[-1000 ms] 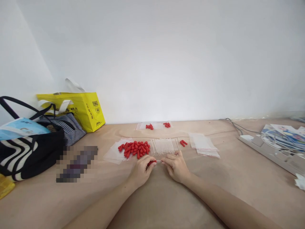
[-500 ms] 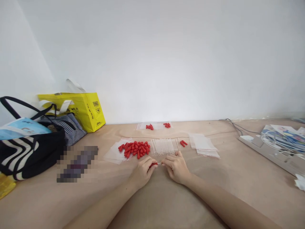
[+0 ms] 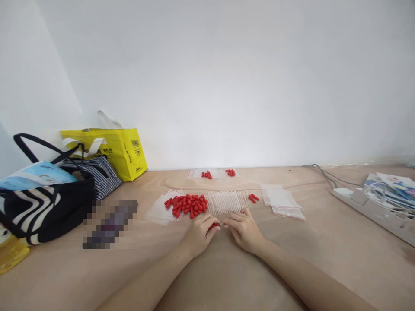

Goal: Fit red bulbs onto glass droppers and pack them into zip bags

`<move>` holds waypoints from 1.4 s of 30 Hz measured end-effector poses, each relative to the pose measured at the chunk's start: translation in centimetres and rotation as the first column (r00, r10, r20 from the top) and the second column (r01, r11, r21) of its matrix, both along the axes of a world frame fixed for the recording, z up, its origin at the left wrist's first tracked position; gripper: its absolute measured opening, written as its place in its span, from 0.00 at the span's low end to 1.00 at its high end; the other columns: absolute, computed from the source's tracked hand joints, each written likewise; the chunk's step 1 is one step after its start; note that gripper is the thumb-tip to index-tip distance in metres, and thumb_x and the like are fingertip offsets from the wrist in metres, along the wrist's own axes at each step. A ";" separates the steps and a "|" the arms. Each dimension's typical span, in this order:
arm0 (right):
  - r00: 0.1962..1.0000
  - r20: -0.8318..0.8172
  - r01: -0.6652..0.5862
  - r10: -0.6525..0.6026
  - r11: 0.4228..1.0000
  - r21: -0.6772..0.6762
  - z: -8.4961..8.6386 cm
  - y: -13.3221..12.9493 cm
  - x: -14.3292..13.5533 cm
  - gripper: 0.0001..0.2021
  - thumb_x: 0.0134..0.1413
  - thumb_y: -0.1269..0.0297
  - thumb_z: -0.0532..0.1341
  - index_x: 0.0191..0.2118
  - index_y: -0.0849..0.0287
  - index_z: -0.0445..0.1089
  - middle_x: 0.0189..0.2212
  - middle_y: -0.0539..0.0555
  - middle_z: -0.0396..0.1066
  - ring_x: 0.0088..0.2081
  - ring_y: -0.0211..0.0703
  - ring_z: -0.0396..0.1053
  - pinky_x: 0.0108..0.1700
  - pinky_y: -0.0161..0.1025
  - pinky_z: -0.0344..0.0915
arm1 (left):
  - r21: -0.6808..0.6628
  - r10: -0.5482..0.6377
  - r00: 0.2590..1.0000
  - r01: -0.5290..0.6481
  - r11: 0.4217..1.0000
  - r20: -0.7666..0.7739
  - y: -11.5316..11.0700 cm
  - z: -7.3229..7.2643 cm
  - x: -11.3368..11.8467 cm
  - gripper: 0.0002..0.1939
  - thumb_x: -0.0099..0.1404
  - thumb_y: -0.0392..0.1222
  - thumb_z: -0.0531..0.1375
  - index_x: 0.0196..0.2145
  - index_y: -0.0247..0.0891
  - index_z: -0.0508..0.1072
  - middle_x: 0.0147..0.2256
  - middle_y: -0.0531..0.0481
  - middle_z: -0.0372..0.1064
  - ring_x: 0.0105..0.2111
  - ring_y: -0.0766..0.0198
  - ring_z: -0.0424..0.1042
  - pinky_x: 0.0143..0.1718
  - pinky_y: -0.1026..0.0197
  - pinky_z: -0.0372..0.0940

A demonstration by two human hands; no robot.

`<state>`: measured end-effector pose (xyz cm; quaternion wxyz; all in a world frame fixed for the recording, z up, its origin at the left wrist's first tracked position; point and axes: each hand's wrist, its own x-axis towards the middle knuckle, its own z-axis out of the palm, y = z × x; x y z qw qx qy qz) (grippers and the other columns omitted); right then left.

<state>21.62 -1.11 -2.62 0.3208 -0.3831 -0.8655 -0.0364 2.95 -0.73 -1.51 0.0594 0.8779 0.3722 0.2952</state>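
Note:
My left hand (image 3: 199,235) pinches a red rubber dropper bulb (image 3: 214,226), whose body mostly hides behind the thumb and fingers. Facing it, my right hand (image 3: 244,230) grips a thin pale dropper tube (image 3: 221,224). Only a short length of that tube shows between the hands, with its end at the bulb's mouth; how deep it sits inside I cannot tell. Just beyond my fingers lies a row of pale, thin tubes (image 3: 228,201) side by side. A heap of red bulbs (image 3: 187,204) is left of the row, and a couple of red pieces (image 3: 253,198) lie to its right.
Clear zip bags lie left (image 3: 158,211) and right (image 3: 280,198). Farther back, another clear bag (image 3: 218,173) has small red bulbs on or in it. A black bag (image 3: 61,214) and yellow bag (image 3: 132,157) stand left. A power strip (image 3: 372,216) with cables lies right.
My hands have come closer together, and less of the tube shows between them. The whole scene has shifted slightly rightward in the view.

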 end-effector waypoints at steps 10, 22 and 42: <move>0.998 0.024 0.045 -0.052 0.972 0.231 -0.5 0.6 0.5 0.06 0.52 0.68 0.54 0.33 0.55 0.69 0.22 0.48 0.68 0.31 0.38 0.57 0.44 0.44 0.44 | 0.363 0.004 0.999 0.010 0.932 -0.040 0.9 -0.3 -0.8 0.08 0.62 0.38 0.53 0.38 0.40 0.70 0.30 0.52 0.71 0.32 0.62 0.66 0.42 0.53 0.56; 0.999 -0.037 0.035 -0.025 0.947 0.319 -0.7 0.5 0.1 0.06 0.51 0.70 0.54 0.31 0.57 0.68 0.20 0.47 0.65 0.31 0.37 0.56 0.47 0.44 0.42 | 0.392 -0.014 1.000 0.018 0.920 -0.014 0.6 -0.2 -0.3 0.10 0.63 0.36 0.51 0.37 0.39 0.71 0.39 0.51 0.72 0.45 0.59 0.66 0.56 0.45 0.42; 0.999 -0.039 -0.015 0.025 0.975 0.221 -0.7 0.7 -0.2 0.07 0.51 0.71 0.53 0.28 0.59 0.67 0.20 0.48 0.65 0.29 0.36 0.53 0.37 0.40 0.42 | 0.262 -0.029 1.000 0.026 0.965 0.007 -0.1 0.6 0.3 0.09 0.62 0.35 0.50 0.30 0.40 0.70 0.31 0.53 0.74 0.38 0.62 0.71 0.56 0.44 0.32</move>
